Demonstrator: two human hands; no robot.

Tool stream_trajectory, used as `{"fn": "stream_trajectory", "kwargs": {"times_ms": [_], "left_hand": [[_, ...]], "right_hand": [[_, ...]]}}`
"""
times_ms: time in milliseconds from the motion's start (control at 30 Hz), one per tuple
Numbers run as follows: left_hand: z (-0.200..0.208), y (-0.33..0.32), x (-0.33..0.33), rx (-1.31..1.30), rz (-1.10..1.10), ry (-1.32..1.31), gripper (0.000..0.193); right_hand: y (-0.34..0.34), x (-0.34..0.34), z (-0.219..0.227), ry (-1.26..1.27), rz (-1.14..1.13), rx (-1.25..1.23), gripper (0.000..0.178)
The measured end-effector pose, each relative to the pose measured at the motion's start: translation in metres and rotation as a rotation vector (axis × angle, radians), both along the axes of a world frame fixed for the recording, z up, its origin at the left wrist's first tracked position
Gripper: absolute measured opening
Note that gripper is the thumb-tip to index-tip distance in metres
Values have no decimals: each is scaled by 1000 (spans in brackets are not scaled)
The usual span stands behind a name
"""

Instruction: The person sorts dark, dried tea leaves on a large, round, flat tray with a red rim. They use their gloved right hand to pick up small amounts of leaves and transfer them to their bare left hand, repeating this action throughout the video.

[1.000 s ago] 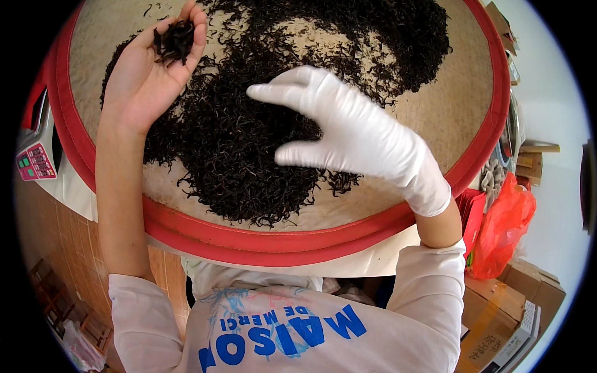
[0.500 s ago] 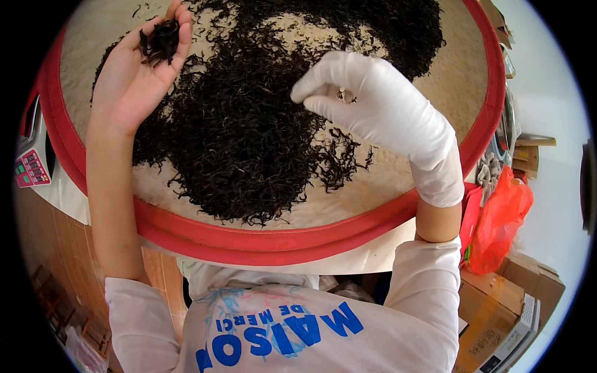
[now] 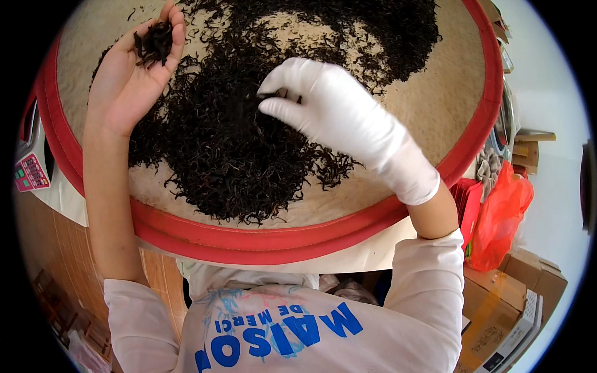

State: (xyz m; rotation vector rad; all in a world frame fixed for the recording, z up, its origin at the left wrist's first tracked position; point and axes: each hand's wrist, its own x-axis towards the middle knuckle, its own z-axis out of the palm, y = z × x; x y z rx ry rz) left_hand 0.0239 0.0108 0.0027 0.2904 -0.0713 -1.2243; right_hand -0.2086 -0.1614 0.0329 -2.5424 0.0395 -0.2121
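Observation:
A small clump of dark, twisted dried tea leaves point(image 3: 155, 43) rests in my bare left hand point(image 3: 132, 81), palm up, with the fingers curled around it at the upper left. My right hand point(image 3: 317, 102), in a white glove, hovers over the main heap of tea leaves point(image 3: 224, 149). A narrow gap parts its thumb from its fingers, and I see nothing held between them. The heap lies on a large round tray point(image 3: 398, 149) with a pale woven bottom and a red cloth rim. More leaves point(image 3: 398, 37) spread across the tray's far side.
A pink-and-green panelled device point(image 3: 32, 173) stands left of the tray. On the right are a red plastic bag point(image 3: 500, 217), red packets point(image 3: 463, 202) and cardboard boxes point(image 3: 497, 298). The tray sits on a white-topped table point(image 3: 348, 255).
My gloved right hand has moved left over the heap, and its thumb and fingers have parted. The left hand has shifted only slightly, still cupping its clump.

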Motion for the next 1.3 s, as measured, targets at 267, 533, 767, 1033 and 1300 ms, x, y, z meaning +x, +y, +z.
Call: {"fn": "stream_trajectory", "kwargs": {"times_ms": [267, 533, 767, 1033, 1300], "left_hand": [[0, -3, -7, -55, 33, -21, 31], [2, -2, -7, -48, 26, -9, 32], [0, -2, -6, -24, 55, -37, 31], [2, -1, -8, -16, 51, 6, 32], [1, 0, -8, -64, 35, -26, 33]], "right_hand": [[-15, 2, 14, 323, -52, 1023, 29], [-20, 7, 10, 404, 60, 1402, 40], [-17, 2, 22, 322, -128, 895, 32], [7, -2, 13, -64, 255, -149, 24], [-11, 1, 20, -134, -64, 80, 17]]}}
